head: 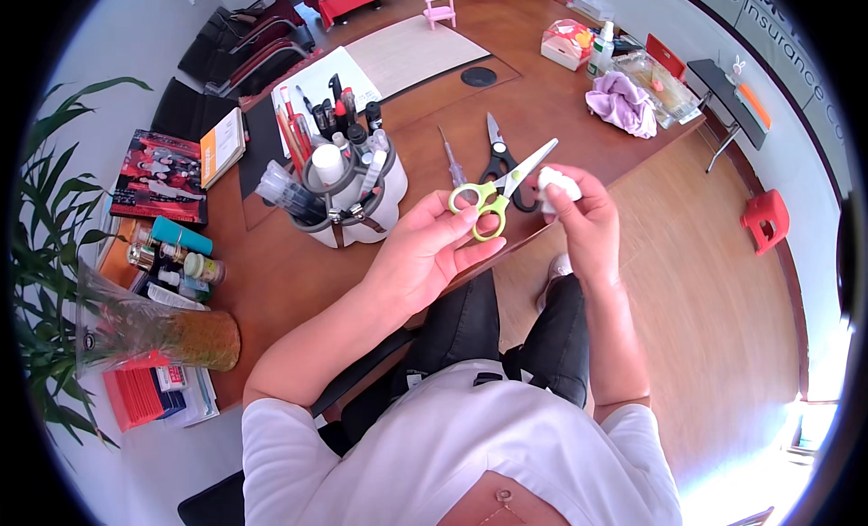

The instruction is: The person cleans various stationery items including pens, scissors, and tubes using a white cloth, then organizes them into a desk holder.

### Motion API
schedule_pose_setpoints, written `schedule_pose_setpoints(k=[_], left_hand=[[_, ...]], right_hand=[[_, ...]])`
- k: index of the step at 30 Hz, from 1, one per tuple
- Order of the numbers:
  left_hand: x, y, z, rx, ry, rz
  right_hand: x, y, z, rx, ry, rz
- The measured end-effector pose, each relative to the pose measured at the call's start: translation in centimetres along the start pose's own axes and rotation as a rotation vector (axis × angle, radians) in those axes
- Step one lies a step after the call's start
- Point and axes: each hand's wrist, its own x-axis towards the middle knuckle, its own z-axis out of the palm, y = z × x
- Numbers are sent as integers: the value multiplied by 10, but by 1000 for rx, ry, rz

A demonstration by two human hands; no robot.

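My left hand grips green-handled scissors by their loops, the blades pointing up and to the right. A crumpled white tissue or wipe is pinched between the fingers and thumb of my right hand, close beside the blades. Behind the green pair, black-handled scissors lie on the wooden desk, their lower part partly covered. A screwdriver with a clear handle lies just left of them. To the left stands a grey and white pen organizer filled with pens and markers.
A purple cloth, a spray bottle and a tissue box sit at the far right. Leftward are a plant vase, several small bottles and a notebook. A pink toy chair stands at the back.
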Motion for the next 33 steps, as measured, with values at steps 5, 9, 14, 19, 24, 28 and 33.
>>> schedule_pose_setpoints(k=[5,9,14,19,24,28,33], left_hand=[[6,-9,-14,10,-2,-7],[6,-11,-18,-4,-60,-6],[7,-14,-18,79,-45,81],[8,-14,-16,127,0,149],[9,-19,-15,190,16,128],[7,-18,-13,231,34,110],[8,-22,-17,222,-1,110]], right_hand=[[-10,-1,11,-105,-15,-67],[-11,-2,22,39,-14,100],[-8,0,19,456,-181,240],[-13,-5,20,543,-143,267],[-14,18,22,360,-101,104],[-11,11,27,401,-15,144],[-10,0,30,471,-2,120]])
